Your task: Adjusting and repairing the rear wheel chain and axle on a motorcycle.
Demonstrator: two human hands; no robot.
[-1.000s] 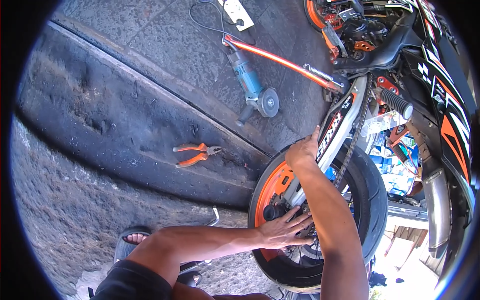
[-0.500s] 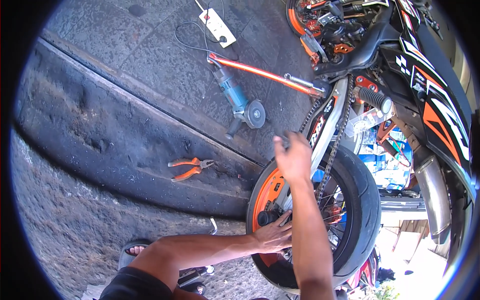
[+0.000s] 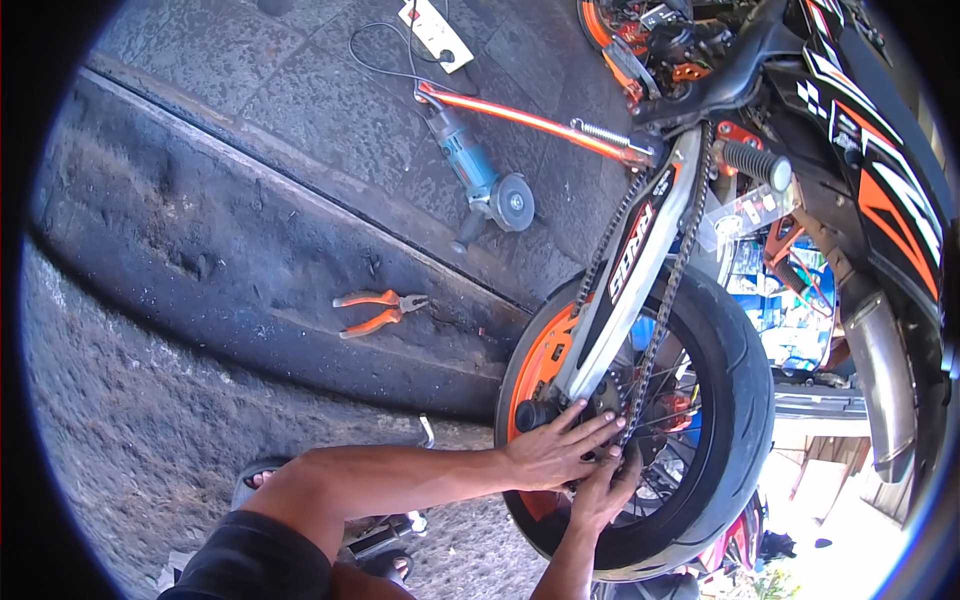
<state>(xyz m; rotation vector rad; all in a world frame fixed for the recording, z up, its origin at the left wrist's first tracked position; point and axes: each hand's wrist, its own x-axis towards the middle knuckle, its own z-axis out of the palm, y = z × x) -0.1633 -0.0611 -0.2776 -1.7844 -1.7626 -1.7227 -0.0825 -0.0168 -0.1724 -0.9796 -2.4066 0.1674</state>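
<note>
A black-and-orange motorcycle's rear wheel (image 3: 738, 420), with an orange rim, is in front of me. Its drive chain (image 3: 655, 345) runs along the silver swingarm (image 3: 632, 290) down to the sprocket. My left hand (image 3: 555, 455) lies over the hub with fingers stretched and spread, its tips by the sprocket and chain. Just below and right, my right hand (image 3: 606, 490) has its fingers curled at the chain's lower end, seemingly gripping it. Both hands partly hide the hub and sprocket. A black axle-end knob (image 3: 535, 415) sticks out beside my left hand.
Orange-handled pliers (image 3: 380, 312) lie on the dark step. Beyond them sit a teal angle grinder (image 3: 478, 180) and a white power strip (image 3: 436, 35) with a cable. An orange side stand (image 3: 535, 128) reaches out from the motorcycle. A bent metal rod (image 3: 427, 430) lies near my left arm.
My right hand has come down from above the swingarm to the chain at the sprocket, beside my left hand. My left hand has shifted slightly up, its fingers more spread. The view has tilted slightly.
</note>
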